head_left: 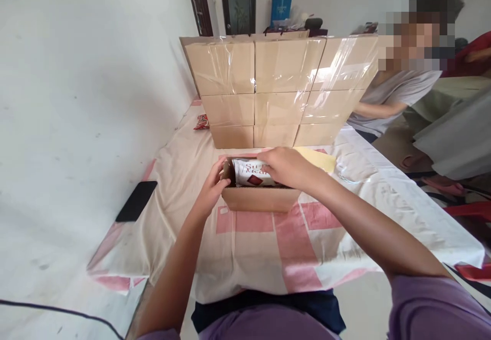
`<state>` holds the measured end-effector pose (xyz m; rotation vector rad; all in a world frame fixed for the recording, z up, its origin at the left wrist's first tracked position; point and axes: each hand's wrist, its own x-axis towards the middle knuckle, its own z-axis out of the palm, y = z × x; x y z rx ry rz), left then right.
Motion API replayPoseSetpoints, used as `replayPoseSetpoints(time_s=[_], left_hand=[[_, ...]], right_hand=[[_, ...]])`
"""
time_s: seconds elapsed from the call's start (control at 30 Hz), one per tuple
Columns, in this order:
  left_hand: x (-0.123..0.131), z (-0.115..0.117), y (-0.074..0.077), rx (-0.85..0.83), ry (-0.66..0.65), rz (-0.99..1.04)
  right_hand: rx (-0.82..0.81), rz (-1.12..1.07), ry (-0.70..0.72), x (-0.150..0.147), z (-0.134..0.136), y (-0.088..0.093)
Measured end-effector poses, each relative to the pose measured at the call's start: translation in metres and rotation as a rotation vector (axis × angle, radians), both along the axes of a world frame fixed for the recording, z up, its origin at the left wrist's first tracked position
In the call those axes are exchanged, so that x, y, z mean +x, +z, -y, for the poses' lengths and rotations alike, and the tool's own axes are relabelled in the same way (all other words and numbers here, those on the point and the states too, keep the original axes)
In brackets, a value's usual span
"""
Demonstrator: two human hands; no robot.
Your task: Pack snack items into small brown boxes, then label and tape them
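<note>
A small open cardboard box (261, 200) stands on the cloth-covered table in front of me. Inside it sits a white printed packet (249, 172) with red lettering and a dark red diamond shape. My left hand (215, 184) grips the box's left end, thumb at the inside of the rim and fingers around the outer side. From the right, my right hand (286, 166) reaches over the box with its fingers closed on the packet's upper part. The hand hides the packet's right portion and the box's right end.
Behind the box rises a wall of taped cardboard cartons (282, 94). A black phone-like slab (136, 201) lies at the table's left edge, near the white wall. A yellow sheet (320, 160) and a red packet (201, 122) also lie there. Another person (399, 89) is at the right.
</note>
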<state>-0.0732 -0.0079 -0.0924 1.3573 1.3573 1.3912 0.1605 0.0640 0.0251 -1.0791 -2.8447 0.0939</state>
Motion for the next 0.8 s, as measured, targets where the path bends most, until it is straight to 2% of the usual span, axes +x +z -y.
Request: replayPoseSetpoints(time_s=[0.1, 0.17, 0.23, 0.33, 0.4, 0.5, 0.57, 0.67, 0.73, 0.8], left_hand=[[0.007, 0.004, -0.002, 0.002, 0.044, 0.035], [0.009, 0.007, -0.008, 0.032, 0.111, 0.048], [0.009, 0.010, -0.021, 0.153, 0.153, 0.046], [0.008, 0.016, -0.043, 0.341, 0.099, -0.001], [0.009, 0.019, -0.056, 0.369, 0.028, -0.071], [0.012, 0.021, -0.068, 0.359, -0.020, -0.136], [0.016, 0.022, -0.071, 0.330, 0.014, -0.112], [0.025, 0.023, -0.069, 0.225, 0.146, -0.001], [0.032, 0.023, -0.065, 0.147, 0.210, 0.047], [0.036, 0.021, -0.061, 0.111, 0.230, 0.015]], right_hand=[[-0.233, 0.033, 0.078, -0.008, -0.006, -0.021], [-0.336, -0.138, 0.137, 0.003, -0.004, -0.028], [-0.238, -0.466, 0.066, 0.027, 0.004, -0.037], [0.034, -0.960, -0.202, 0.067, 0.025, -0.065], [0.030, -1.115, -0.247, 0.082, 0.040, -0.092], [-0.160, -1.050, -0.122, 0.081, 0.058, -0.130], [-0.202, -1.011, -0.127, 0.072, 0.062, -0.144], [-0.196, -1.049, -0.280, 0.061, 0.056, -0.147], [-0.074, -1.061, -0.375, 0.057, 0.046, -0.141], [0.065, -0.964, -0.398, 0.054, 0.033, -0.131]])
